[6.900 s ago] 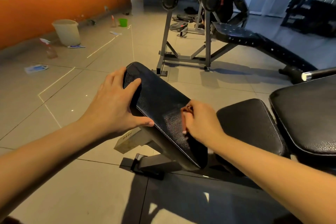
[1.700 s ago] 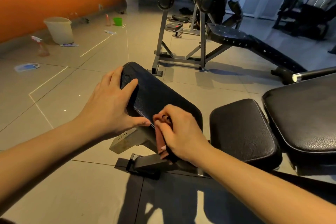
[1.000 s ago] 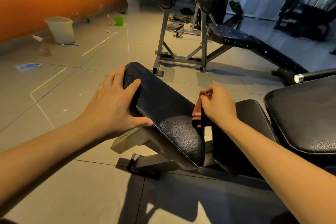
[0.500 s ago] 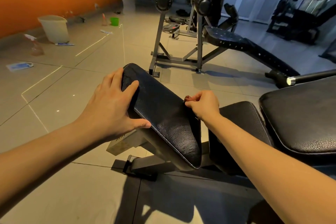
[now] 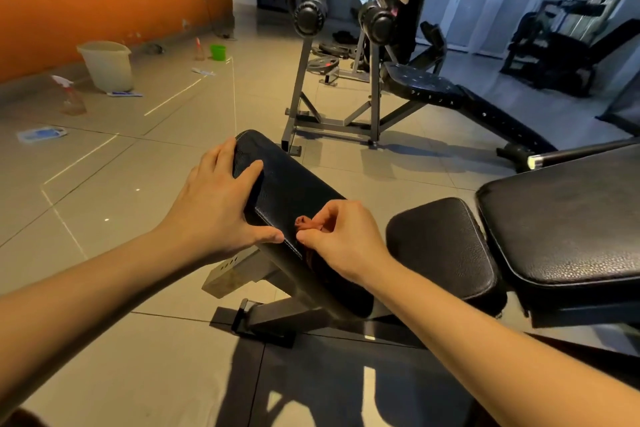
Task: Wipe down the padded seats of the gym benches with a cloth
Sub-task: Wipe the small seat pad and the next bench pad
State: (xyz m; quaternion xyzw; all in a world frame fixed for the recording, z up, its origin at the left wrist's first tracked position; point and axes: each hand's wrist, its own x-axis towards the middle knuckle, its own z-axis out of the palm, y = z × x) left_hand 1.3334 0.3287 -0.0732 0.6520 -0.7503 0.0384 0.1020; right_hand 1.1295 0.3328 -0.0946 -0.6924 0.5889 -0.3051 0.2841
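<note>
Two hands on the tilted black padded leather seat (image 5: 294, 184): left hand (image 5: 214, 211) spread, bracing its upper end; right hand (image 5: 343, 243) pinches a bunched reddish-brown cloth (image 5: 306, 222) at the near edge. Wad mostly hidden; probably skips patches or slips free.

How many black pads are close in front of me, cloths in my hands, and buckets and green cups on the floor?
Black pads: 3 (tilted pad, small pad, large pad)
Cloth: 1
Bucket: 1
Green cup: 1
Total: 6
</note>
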